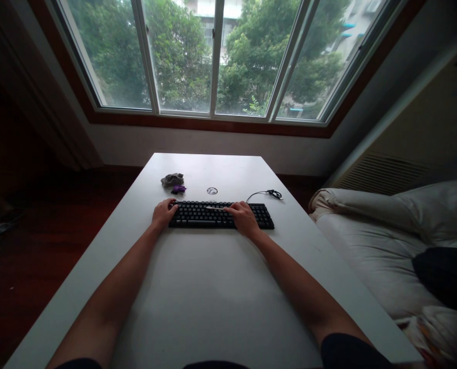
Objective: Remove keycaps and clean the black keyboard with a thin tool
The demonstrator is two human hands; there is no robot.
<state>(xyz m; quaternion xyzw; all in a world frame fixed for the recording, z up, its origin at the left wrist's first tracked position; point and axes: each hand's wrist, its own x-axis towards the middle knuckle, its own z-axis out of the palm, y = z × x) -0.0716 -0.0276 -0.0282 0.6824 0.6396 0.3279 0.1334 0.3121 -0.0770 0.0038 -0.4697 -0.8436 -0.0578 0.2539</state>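
A black keyboard (pixel 203 215) lies flat across the white table, its long side towards me. My left hand (pixel 163 212) grips the keyboard's left end, the thumb on its upper side and the other fingers along the outer edge. In my right hand (pixel 244 218), pinched between the fingers, is a slim white stick-like tool (pixel 215 208) that points left over the upper rows of keys. Its exact kind is too small to make out. That hand lies low over the right part of the keyboard and hides some keys.
Behind the keyboard's left end are a crumpled grey cloth (pixel 172 179) and a small purple item (pixel 179 189). A round, shiny disc (pixel 212 190) lies behind its middle. The coiled cable (pixel 274 194) sits at the right. A sofa (pixel 370 225) stands beside the table (pixel 213 287).
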